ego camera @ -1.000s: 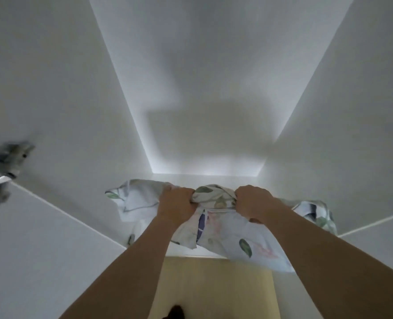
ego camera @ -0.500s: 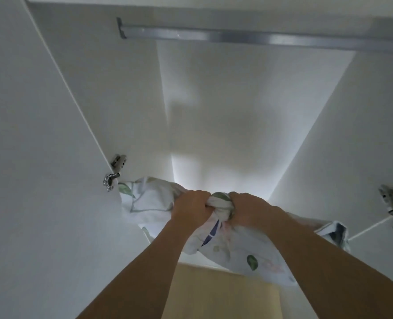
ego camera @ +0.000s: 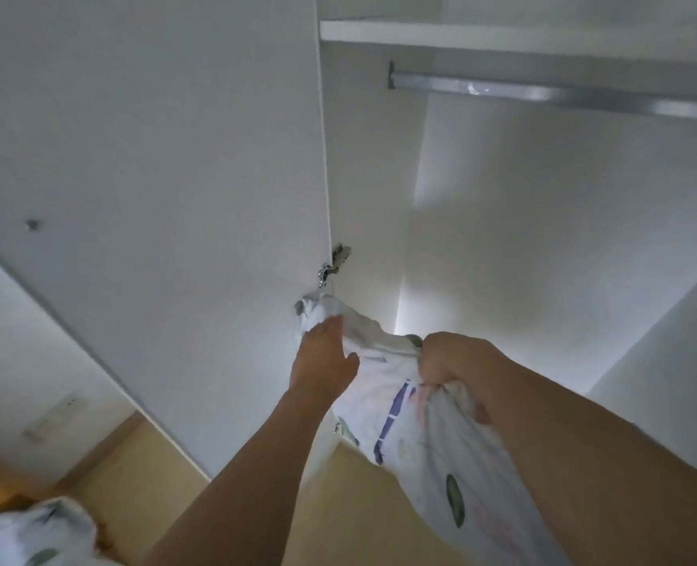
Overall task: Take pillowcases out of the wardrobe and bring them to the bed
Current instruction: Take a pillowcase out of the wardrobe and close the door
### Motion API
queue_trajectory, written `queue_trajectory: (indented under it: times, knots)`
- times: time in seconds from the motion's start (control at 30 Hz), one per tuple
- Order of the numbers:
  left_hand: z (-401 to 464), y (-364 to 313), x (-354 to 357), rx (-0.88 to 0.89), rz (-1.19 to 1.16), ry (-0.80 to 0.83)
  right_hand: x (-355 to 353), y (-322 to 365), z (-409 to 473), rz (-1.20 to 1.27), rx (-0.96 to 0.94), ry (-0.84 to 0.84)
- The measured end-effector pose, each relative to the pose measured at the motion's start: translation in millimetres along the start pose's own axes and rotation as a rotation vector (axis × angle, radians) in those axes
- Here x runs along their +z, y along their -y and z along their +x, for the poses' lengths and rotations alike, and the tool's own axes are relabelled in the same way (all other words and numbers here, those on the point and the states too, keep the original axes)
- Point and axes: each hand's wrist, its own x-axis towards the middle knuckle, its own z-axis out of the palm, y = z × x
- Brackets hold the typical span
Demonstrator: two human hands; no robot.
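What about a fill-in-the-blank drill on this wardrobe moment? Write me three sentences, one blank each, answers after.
1. The right hand is clenched in a ____ on the pillowcase.
2. The left hand lies on the cloth with its fingers ____ rather than curled shut.
3. High inside the wardrobe, a metal ____ runs just under the shelf.

Missing words: fist; extended; rail
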Motion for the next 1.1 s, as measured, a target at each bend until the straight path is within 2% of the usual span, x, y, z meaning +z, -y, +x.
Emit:
queue_trajectory:
  times: [0.1, 0.2, 0.33, 0.43, 0.63, 0.83, 0.93, 1.1]
  knots:
    - [-38, 33, -31, -0.389, -0.092, -0.099, -5, 29, -12, -0.076, -0.046, 0.04]
    - [-80, 57, -53, -0.648, -0.083, -0.199, -7, 57, -22, -0.148, -0.099, 0.093]
    - [-113, 81, -73, -0.898, -0.254, -0.307, -9, 82, -34, -0.122, -0.092, 0.063]
    - [-114, 93, -90, -0.971, -0.351, -0.412, -9, 93, -37, -0.117, -0.08, 0.061]
    - [-103, 103, -103, -0.719, -0.44, -0.62, -4, 92, -41, -0.132, -0.054, 0.081]
    - [-139, 88, -77, -0.529, -0.217, -0.663, 9, 65, -44, -0.119, -0.056, 0.043]
    - [-165, 65, -55, -0.37, -0.164, -0.643, 20, 43, -49, -0.098, -0.048, 0.018]
    - [-178, 16, -25, -0.087, -0.132, -0.489, 37, 2, -58, -0.064, 0.012, 0.042]
